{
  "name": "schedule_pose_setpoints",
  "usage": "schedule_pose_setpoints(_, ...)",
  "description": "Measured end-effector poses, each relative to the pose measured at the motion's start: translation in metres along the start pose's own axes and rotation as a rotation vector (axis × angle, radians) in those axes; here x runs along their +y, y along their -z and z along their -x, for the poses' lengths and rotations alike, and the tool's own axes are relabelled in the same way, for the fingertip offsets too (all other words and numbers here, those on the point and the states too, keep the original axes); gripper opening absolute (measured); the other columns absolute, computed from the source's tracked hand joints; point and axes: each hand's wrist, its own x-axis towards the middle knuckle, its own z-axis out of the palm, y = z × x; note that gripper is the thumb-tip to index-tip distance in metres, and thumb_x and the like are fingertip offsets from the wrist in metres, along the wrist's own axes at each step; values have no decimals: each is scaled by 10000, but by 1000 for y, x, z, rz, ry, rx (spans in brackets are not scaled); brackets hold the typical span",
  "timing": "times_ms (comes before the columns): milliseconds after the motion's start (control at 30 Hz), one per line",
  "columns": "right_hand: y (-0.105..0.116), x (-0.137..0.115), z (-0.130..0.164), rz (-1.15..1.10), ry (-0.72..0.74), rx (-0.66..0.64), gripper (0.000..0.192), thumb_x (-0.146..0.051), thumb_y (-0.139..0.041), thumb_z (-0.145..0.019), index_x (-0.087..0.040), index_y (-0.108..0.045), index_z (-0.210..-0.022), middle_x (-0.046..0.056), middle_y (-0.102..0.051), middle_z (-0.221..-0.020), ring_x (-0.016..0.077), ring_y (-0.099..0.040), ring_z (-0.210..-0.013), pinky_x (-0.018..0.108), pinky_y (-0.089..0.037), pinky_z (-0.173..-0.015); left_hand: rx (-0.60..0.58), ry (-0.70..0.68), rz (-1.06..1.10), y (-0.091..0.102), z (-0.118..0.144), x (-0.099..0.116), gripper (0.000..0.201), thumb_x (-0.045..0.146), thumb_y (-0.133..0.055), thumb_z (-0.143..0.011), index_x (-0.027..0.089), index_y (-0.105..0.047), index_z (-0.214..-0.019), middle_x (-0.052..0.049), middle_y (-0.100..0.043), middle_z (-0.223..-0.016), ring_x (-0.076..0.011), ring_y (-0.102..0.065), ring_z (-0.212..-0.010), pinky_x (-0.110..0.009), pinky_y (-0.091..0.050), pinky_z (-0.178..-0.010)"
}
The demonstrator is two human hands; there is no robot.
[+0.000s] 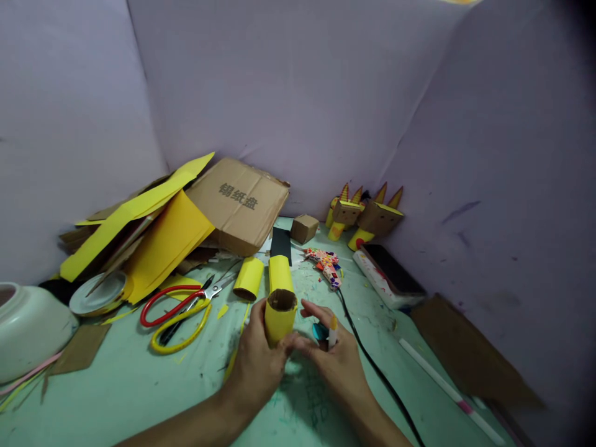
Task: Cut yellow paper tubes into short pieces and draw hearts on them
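The left hand (pixel 256 363) is gripping a yellow paper-covered cardboard tube (pixel 280 315) upright above the green worktop (pixel 130 385); the right hand (pixel 333 357), touching its base, is pinching a small glue stick (pixel 332 332).

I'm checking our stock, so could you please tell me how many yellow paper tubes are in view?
3: one in the left hand, one lying just behind it, one lying beside the scissors' tips. The paper pile may hide more.
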Motion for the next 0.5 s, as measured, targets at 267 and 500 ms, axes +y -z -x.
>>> schedule_pose_setpoints(267, 17, 37, -22, 215, -18, 122, 431, -463, -477, -865, -143, -620, -1117, 154, -627, -1152, 318, -573, -1059, 476, -464, -869, 8, 15, -51, -4, 1, -1, 540, 273, -643, -670, 173, -427, -1153, -102, -621, -1052, -277, -572, -974, -419, -429, -869)
schedule_pose_setpoints(500, 4, 13, -4, 327, 403, 234, 313, -276, -491, -860, -191, -608, -1137, 131, -566, -1261, 277, -525, -1171, 485, -405, -992, 88, 25, -31, -11, -3, -2, 599, 288, -664, -647, 168, -411, -1176, -125, -603, -1092, -298, -575, -1017, -435, -450, -864)
